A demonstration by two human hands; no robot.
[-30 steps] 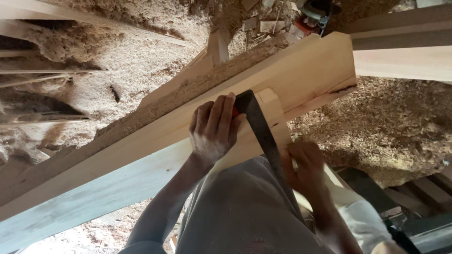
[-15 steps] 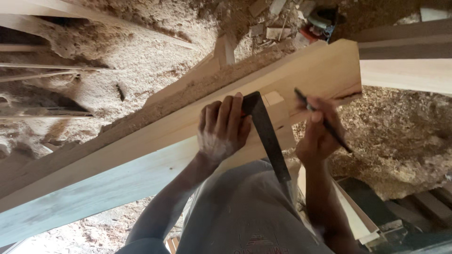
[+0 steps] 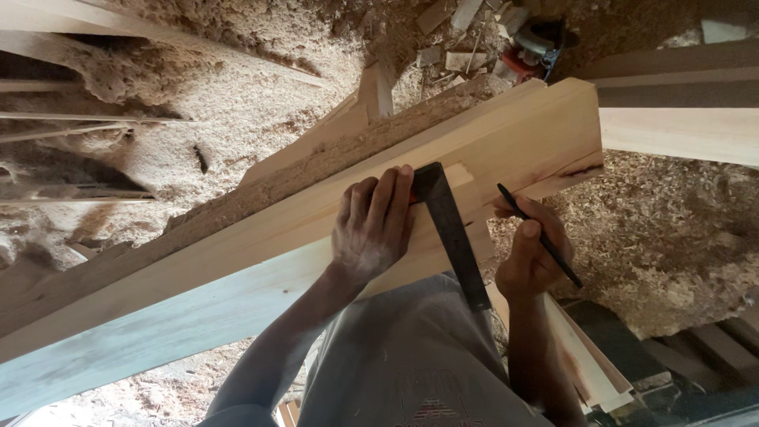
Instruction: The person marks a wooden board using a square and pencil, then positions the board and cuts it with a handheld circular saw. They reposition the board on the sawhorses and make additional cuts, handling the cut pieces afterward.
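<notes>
While the left hand [image 3: 371, 231] presses flat on the long pale plank [image 3: 261, 245], its fingers spread over the stock of a dark square [image 3: 447, 229], the blade of that square runs back across the wood toward the person's grey shirt [image 3: 403, 356]. This hand has barely moved over the last second: open palm down, gripping nothing, simply pinning the square against the board's near edge. The plank itself lies slanting from the lower left up to the upper right, its cut end close to the square, with heaps of sawdust [image 3: 237, 79] on the floor beyond it and wood offcuts and a red tool [image 3: 531, 49] farther up.

Further right, the change is in the right hand [image 3: 528, 253]. A second ago it sat low beside the blade; now it has lifted clear and holds a thin dark pencil [image 3: 540, 236] pinched between thumb and fingers, tip pointing up toward the plank's end, just right of the blade but not touching the wood. As I read it, the square is set and a line along the blade is about to be marked.
</notes>
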